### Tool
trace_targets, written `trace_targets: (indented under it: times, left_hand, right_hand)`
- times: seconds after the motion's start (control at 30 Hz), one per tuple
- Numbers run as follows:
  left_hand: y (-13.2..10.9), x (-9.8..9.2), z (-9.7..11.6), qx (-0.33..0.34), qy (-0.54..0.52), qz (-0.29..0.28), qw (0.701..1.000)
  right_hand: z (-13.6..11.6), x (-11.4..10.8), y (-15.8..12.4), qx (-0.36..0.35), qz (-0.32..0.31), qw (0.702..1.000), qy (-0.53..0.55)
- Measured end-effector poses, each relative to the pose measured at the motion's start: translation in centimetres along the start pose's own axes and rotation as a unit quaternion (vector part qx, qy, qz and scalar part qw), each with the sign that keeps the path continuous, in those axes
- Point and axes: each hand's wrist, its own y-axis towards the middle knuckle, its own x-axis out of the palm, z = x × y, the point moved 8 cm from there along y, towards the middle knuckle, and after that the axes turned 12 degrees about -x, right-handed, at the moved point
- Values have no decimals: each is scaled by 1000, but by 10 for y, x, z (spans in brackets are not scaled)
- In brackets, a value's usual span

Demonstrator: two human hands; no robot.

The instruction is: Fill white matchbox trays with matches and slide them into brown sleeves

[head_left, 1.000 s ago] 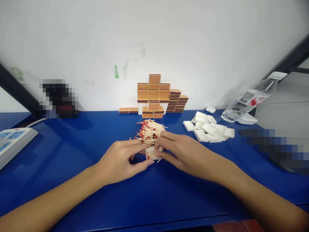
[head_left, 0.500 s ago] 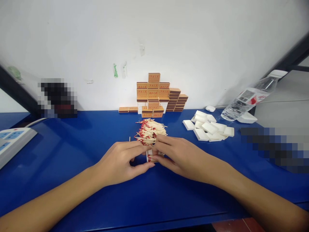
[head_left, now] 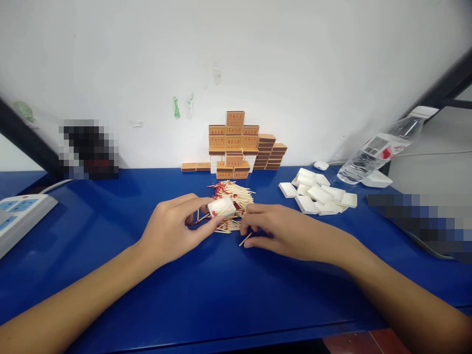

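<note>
My left hand point(head_left: 172, 228) grips a white inner matchbox tray point(head_left: 221, 207) filled with matches and holds it just above the near edge of a loose pile of red-tipped matches point(head_left: 235, 195) on the blue table point(head_left: 228, 290). My right hand point(head_left: 280, 230) rests on the table to the right of the pile, its fingertips pinched around a single match point(head_left: 245, 239) lying on the surface.
Stacked orange matchbox sleeves point(head_left: 239, 145) stand against the white wall. A heap of empty white trays point(head_left: 320, 195) lies to the right, beside a tilted plastic water bottle point(head_left: 380, 149). A power strip point(head_left: 19, 214) sits at the far left.
My left hand has lifted the filled tray up and away toward the match pile. My right hand let go of the tray and dropped to a stray match on the table.
</note>
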Motion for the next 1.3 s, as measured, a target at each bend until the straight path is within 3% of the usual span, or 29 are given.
trace_targets:
  times: [0.13,0.23,0.47,0.63,0.83,1.1,1.3]
  left_hand:
    - [-4,6,1,6,-6,-15,1000]
    - [-4,7,2,5,-7,-17,1000]
    - [-6,11,5,20,-4,-53,998]
    - [-15,16,16,75,-30,-91,993]
    - [-14,12,17,75,-40,-71,994]
    - [-12,11,15,64,-48,-59,995]
    - [-13,11,16,72,-45,-58,995]
  right_hand:
    - [-1,14,4,-3,-28,999,30]
    - [-4,9,3,7,-11,999,45]
    - [-1,-21,-3,42,92,992,77]
    - [-4,-21,2,3,145,983,116]
    - [8,-19,-1,59,261,949,167]
    - [4,-21,2,20,242,968,57]
    - [-8,-19,4,-10,189,982,3]
